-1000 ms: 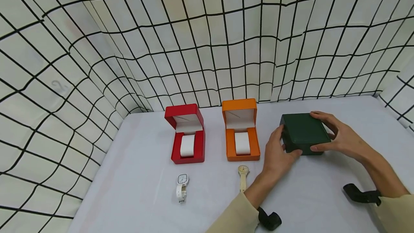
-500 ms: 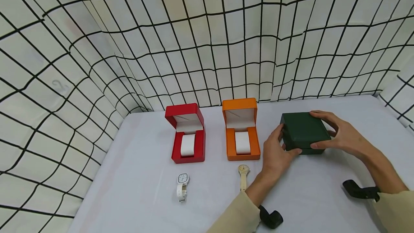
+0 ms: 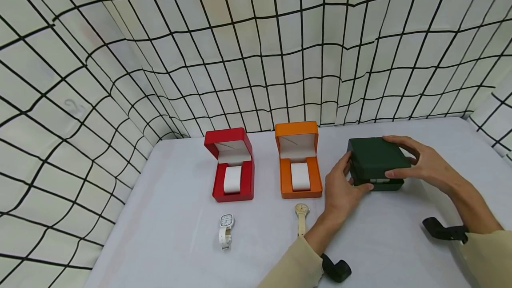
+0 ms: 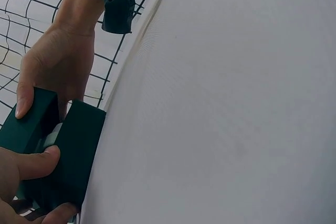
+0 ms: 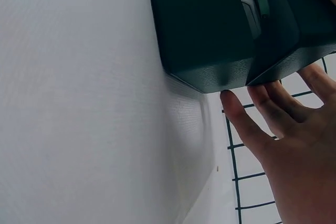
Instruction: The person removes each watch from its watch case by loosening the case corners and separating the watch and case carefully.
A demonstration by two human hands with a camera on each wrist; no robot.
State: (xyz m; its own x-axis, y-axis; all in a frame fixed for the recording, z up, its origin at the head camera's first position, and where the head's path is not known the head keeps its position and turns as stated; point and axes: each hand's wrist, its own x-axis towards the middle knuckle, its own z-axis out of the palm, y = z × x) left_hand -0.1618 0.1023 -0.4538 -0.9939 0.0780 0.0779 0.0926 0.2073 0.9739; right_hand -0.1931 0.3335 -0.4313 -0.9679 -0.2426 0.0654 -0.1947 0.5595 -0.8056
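A dark green watch box (image 3: 378, 159) stands at the right of the table, its lid lifted a little at the front. My left hand (image 3: 344, 194) grips the base at its left front corner, thumb on the front. My right hand (image 3: 434, 166) holds the lid, with the thumb on its front and fingers round its right and back sides. In the left wrist view a pale cushion (image 4: 51, 137) shows in the gap between lid and base. Below the left hand, a cream round-faced watch (image 3: 302, 214) lies partly hidden by the left sleeve.
Red (image 3: 248, 181) and orange (image 3: 317, 177) watch boxes stand open to the left, each with a white cushion. A white watch (image 3: 226, 230) lies before the red one. Black wire mesh (image 3: 280, 70) before white sheeting closes off the table's back and sides.
The green box's lid has risen at its front under my right hand, and a gap now shows above the base. My left hand has stayed in place on the base.
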